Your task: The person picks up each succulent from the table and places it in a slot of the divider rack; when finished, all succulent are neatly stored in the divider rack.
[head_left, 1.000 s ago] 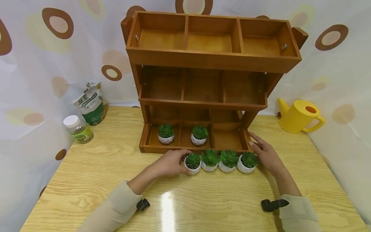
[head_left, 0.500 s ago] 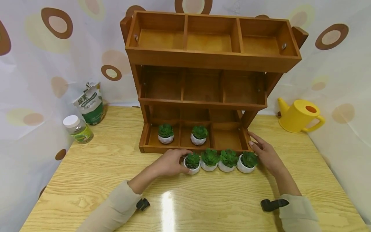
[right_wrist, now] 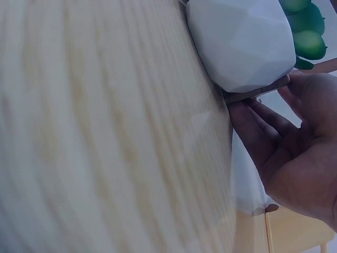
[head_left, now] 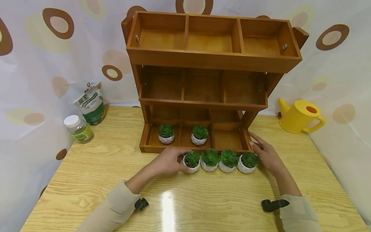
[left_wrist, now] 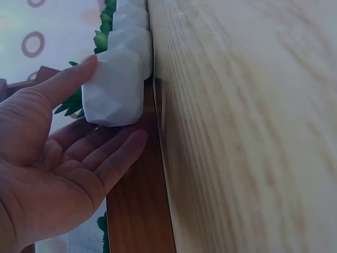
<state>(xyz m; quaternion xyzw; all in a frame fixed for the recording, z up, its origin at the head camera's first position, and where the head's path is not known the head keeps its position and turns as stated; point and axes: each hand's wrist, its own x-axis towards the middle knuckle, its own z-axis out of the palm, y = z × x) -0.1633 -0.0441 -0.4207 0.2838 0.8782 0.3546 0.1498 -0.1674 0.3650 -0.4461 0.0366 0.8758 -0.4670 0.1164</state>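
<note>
My left hand (head_left: pixel 169 162) pinches the leftmost potted succulent (head_left: pixel 192 161) of a front row, thumb on the near side, fingers behind. Its white faceted pot (left_wrist: pixel 117 89) shows between thumb and fingers in the left wrist view. To its right stand three more succulents: one beside it (head_left: pixel 210 158), a middle one (head_left: pixel 228 159) and the end one (head_left: pixel 247 161). At the right end of the wooden shelf's (head_left: pixel 188 149) bottom tier, my right hand (head_left: pixel 269 158) holds the side board between thumb and fingers. Two potted succulents sit in that tier's left (head_left: pixel 166 133) and middle (head_left: pixel 199 135) compartments.
Above the bottom tier, the middle tier (head_left: pixel 203 103) and top tier (head_left: pixel 214 59) overhang. A yellow watering can (head_left: pixel 298 117) stands right of the shelf. On the left are a white-capped jar (head_left: pixel 79 130) and a green-and-white pouch (head_left: pixel 92 104). Patterned cloth (head_left: pixel 87 51) hangs behind.
My left hand and the leftmost succulent have shifted very slightly left and back, opening a small gap to its neighbour. The right hand has stayed at the shelf's end.
</note>
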